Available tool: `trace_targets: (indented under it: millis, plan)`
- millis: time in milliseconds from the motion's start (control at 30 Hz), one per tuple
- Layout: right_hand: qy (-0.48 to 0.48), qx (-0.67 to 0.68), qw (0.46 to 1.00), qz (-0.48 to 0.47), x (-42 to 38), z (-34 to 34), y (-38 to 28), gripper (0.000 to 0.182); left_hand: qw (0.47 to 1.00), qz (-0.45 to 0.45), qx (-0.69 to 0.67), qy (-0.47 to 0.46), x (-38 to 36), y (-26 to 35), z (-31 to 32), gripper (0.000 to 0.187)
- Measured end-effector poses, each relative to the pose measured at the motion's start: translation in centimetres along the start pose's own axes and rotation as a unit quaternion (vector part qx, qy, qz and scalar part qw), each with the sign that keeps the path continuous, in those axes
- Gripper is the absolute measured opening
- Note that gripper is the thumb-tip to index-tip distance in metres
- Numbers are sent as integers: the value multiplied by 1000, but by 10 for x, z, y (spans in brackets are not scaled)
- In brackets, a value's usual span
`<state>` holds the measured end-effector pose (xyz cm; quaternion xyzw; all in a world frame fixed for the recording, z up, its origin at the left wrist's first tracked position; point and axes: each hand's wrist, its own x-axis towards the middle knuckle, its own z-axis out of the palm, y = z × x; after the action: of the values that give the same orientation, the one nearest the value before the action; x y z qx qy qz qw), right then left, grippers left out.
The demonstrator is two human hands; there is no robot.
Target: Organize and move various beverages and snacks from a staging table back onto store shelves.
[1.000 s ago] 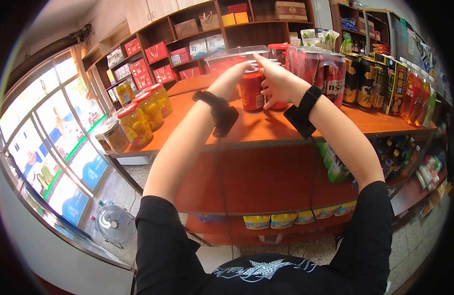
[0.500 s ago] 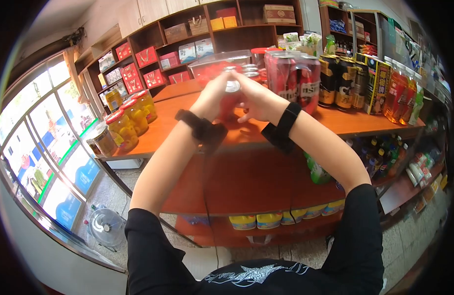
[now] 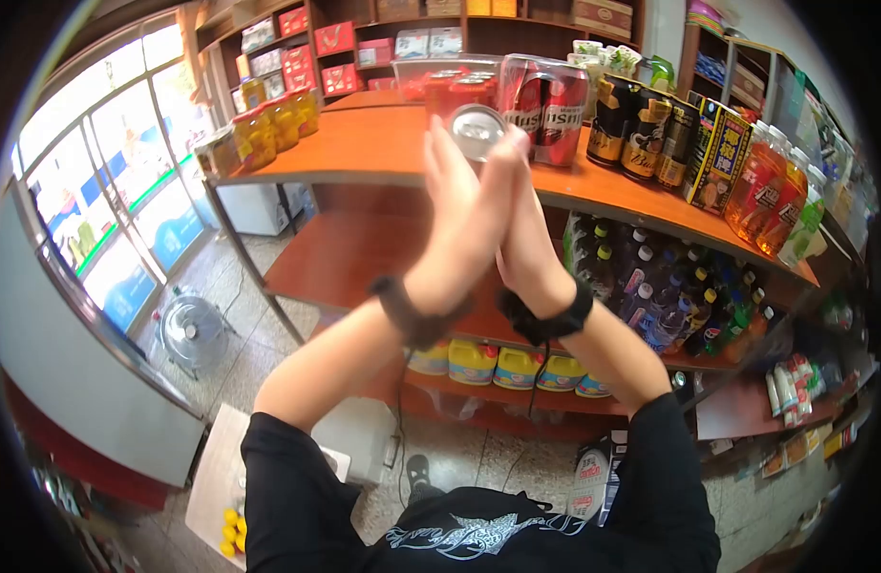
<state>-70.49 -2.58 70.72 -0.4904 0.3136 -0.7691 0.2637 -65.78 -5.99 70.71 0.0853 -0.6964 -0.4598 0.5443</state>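
Both my hands are raised in front of me, palms pressed toward each other around a drink can (image 3: pixel 477 131). Only its silver top with the pull tab shows above my fingertips; the body is hidden between my palms. My left hand (image 3: pixel 462 215) covers the can's left side and my right hand (image 3: pixel 524 239) the right side. Each wrist wears a black band. The can is off the shelf, held in front of the orange shelf top (image 3: pixel 364 143).
On the shelf top stand wrapped packs of red cans (image 3: pixel 547 100), black and gold cans (image 3: pixel 631 124), orange bottles (image 3: pixel 765 191) and jars of yellow fruit (image 3: pixel 268 124). Lower shelves hold dark bottles (image 3: pixel 650 286) and yellow tubs (image 3: pixel 498 368). A fan (image 3: pixel 187 329) stands on the floor beside the window.
My hands closed around a red can on the shelf top, then lifted it off and drew it toward me. My view has tilted down and pulled back.
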Motion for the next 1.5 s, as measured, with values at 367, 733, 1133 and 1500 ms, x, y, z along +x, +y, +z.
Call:
trace_targets:
  millis: [367,733,1133,1500]
  plan:
    - [-32,37,999,-2,-179,39,27,78,988,57,-142,-14,-174,41,-35,94]
    - [-200,63,953,220,-301,119,103,75,935,-168,135,283,-321,40,-114,65]
    - [-378,-17,873,309,-370,315,224,66,760,-278,252,531,-447,27,-348,57]
    - [-446,2,748,491,-434,452,334,51,667,-419,397,471,-550,29,-521,55]
